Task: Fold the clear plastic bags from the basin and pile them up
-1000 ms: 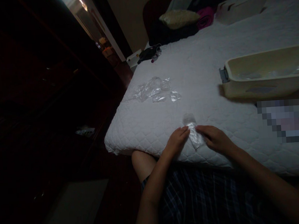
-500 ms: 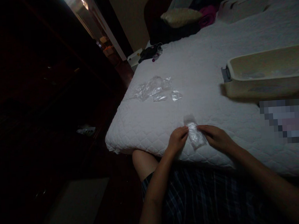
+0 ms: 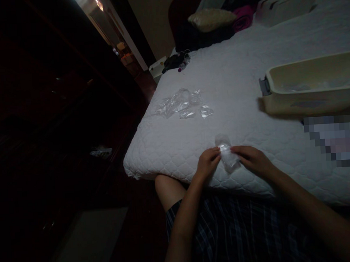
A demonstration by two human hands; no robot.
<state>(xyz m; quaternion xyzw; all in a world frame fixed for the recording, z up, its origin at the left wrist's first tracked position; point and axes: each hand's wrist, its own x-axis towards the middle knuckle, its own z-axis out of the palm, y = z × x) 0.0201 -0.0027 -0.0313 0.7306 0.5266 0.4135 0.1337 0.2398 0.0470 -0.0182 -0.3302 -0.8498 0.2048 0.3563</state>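
A small clear plastic bag (image 3: 229, 160) lies at the near edge of the bed, its upper part pointing away from me. My left hand (image 3: 208, 162) pinches its left side between thumb and fingers. From the right, my right hand (image 3: 250, 158) grips the opposite side in the same way. The bag looks flat and wrinkled; whether anything is inside I cannot tell. Farther off on the white quilted bedding (image 3: 234, 84), several crumpled clear plastic bags (image 3: 182, 103) lie in a loose heap, apart from my hands.
A cream plastic bin (image 3: 306, 103) with a grey latch stands on the bed to the right, a blurred-out item (image 3: 338, 140) in front of it. A pillow (image 3: 212, 19), a rolled magenta cloth (image 3: 243, 18) and a white box (image 3: 288, 6) sit at the back. The bed's left edge drops to a dark floor.
Both hands stay almost in place on the bag. Its lower end has shifted slightly and creased differently.
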